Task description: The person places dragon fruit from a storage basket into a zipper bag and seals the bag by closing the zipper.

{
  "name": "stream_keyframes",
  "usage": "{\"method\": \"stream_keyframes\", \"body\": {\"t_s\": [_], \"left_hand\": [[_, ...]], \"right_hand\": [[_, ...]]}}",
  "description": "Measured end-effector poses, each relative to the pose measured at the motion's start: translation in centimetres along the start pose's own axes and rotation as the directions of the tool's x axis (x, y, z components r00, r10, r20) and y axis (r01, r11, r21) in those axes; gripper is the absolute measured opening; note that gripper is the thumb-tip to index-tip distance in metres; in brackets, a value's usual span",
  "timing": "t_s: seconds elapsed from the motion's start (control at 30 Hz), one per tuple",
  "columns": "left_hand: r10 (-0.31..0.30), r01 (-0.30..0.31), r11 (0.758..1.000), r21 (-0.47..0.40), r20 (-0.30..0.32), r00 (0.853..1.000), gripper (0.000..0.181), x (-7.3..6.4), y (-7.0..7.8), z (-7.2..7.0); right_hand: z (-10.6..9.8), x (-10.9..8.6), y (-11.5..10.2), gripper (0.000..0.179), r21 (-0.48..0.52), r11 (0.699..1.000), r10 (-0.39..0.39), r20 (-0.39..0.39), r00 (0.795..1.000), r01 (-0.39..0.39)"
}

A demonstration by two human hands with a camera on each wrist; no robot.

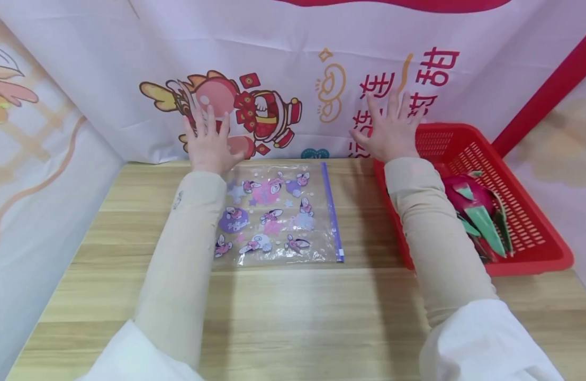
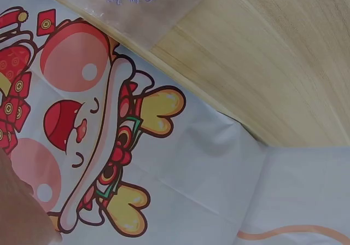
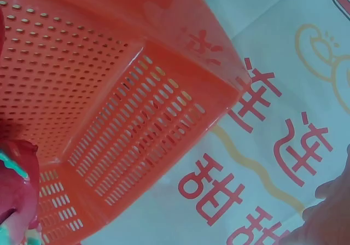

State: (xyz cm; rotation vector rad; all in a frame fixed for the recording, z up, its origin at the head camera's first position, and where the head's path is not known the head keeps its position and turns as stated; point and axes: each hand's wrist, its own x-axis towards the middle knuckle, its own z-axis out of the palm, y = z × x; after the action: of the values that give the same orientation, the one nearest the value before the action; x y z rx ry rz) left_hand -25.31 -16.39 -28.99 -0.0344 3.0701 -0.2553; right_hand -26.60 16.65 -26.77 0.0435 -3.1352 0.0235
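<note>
Both hands are raised with fingers spread and hold nothing. My left hand (image 1: 209,145) is over the far left corner of a clear zip bag (image 1: 273,217) printed with pink and purple cartoon figures. The bag lies flat on the table, its purple slider strip (image 1: 332,211) along the right side. My right hand (image 1: 391,132) hovers by the far left corner of a red plastic basket (image 1: 535,233). In that basket sits a dragon fruit (image 1: 474,203), deep pink with green scales, partly hidden by the right sleeve. Only an edge of each hand shows in its wrist view.
The wooden table (image 1: 293,317) meets a white printed cloth (image 1: 283,47) hanging behind it. Cloth also hangs on the left side (image 1: 40,174). The basket's slotted walls rise at the table's right end.
</note>
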Motion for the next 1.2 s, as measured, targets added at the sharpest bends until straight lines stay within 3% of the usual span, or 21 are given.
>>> {"method": "stream_keyframes", "body": {"t_s": [0.27, 0.63, 0.9, 1.2], "left_hand": [[-0.011, 0.011, 1.000, 0.006, 0.007, 1.000, 0.095, -0.5, -0.3, -0.3], [0.004, -0.004, 0.999, 0.034, 0.007, 1.000, 0.091, -0.8, 0.1, -0.7], [0.066, -0.067, 0.997, 0.037, 0.035, 0.997, 0.086, -1.0, 1.9, -0.3], [0.156, -0.157, 0.987, 0.048, 0.022, 0.988, 0.076, -1.4, 4.0, 1.6]], "right_hand": [[-0.7, 0.0, 0.5, 0.089, 0.015, 1.000, -0.007, 0.021, 1.000, 0.007], [-2.2, -0.2, 3.3, 0.088, 0.082, 0.997, 0.006, 0.081, 0.997, -0.013], [-2.7, -1.2, 5.4, 0.089, 0.159, 0.987, 0.004, 0.198, 0.980, -0.036], [-2.6, -2.5, 6.8, 0.087, 0.162, 0.987, -0.022, 0.216, 0.976, -0.013]]}}
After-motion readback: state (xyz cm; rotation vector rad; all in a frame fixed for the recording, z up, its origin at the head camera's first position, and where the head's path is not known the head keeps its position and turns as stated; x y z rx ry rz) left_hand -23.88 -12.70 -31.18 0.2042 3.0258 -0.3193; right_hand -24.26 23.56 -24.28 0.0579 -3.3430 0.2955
